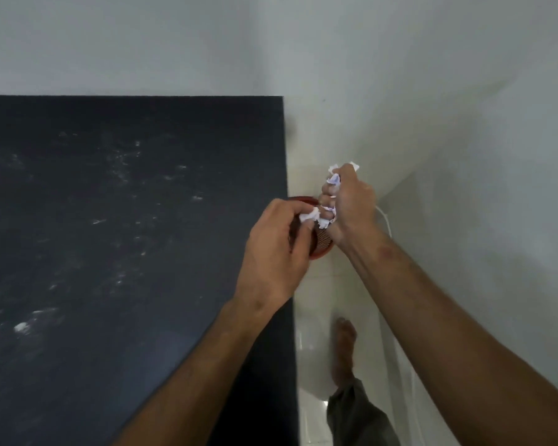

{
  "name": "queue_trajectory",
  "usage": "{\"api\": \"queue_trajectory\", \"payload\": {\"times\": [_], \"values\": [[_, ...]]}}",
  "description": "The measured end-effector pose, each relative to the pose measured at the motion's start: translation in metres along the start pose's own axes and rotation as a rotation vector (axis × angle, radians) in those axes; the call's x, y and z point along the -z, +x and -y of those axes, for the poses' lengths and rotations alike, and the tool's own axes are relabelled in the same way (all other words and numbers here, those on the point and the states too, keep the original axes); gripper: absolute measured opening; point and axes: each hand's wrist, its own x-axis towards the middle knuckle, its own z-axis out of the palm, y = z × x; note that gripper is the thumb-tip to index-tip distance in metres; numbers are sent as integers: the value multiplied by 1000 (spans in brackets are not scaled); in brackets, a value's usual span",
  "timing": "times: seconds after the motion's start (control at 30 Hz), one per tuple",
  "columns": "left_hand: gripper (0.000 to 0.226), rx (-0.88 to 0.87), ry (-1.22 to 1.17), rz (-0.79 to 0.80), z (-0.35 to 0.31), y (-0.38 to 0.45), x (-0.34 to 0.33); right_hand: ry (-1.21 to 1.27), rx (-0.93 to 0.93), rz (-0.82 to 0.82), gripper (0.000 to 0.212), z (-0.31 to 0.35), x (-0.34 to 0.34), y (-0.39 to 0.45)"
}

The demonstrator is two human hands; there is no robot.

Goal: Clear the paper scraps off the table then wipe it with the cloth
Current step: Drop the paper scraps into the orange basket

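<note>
White paper scraps (333,179) are bunched in the closed right hand (351,207), while the left hand (279,249) pinches another scrap (310,216). Both hover over a red bin (319,249) beside the dark table (126,236), which shows pale smears.

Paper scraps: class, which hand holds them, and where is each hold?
Both. The right hand is closed around a bunch of paper scraps, ends sticking out above and below. The left hand pinches a scrap at its edge with the fingertips.
</note>
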Motion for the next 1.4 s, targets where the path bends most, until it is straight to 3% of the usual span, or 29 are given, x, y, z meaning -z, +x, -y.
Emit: {"api": "queue_trajectory", "payload": {"times": [0.07, 0.17, 0.27, 0.33, 0.4, 0.57, 0.7, 0.83, 0.9, 1.0, 1.07, 1.17, 1.27, 1.4], "values": [[14, 93, -83, -24, -16, 4, -48, -38, -17, -29, 26, 11, 27, 25], [18, 505, -329, -95, -9, 12, -122, -94, -53, -80, 30, 13, 63, 68], [18, 879, -530, -263, 27, 21, -187, -115, -105, -90, 27, -8, 93, 118], [16, 1038, -528, -356, 61, 26, -218, -128, -146, -95, 23, -33, 111, 153], [10, 1091, -468, -433, 106, 28, -243, -158, -184, -103, 21, -64, 127, 185], [13, 1096, -278, -496, 243, 31, -295, -247, -220, -81, 21, -161, 159, 278], [16, 935, 15, -296, 343, 19, -330, -371, -233, 15, 26, -239, 183, 344], [21, 682, 401, -35, 396, 3, -341, -520, -311, 156, 21, -287, 201, 385], [25, 620, 474, 36, 400, 3, -338, -483, -285, 188, 6, -298, 202, 391], [41, 632, 486, 76, 393, 8, -330, -495, -222, 207, 25, -295, 196, 388], [55, 629, 464, 103, 377, 11, -328, -504, -281, 262, 33, -287, 193, 386], [79, 575, 418, 133, 352, 10, -325, -606, -343, 308, 31, -272, 191, 385], [64, 560, 468, 165, 336, 1, -322, -940, -113, 354, 26, -251, 191, 376], [63, 582, 472, 181, 303, -6, -307, -1211, 138, 341, 48, -218, 195, 360]]}}
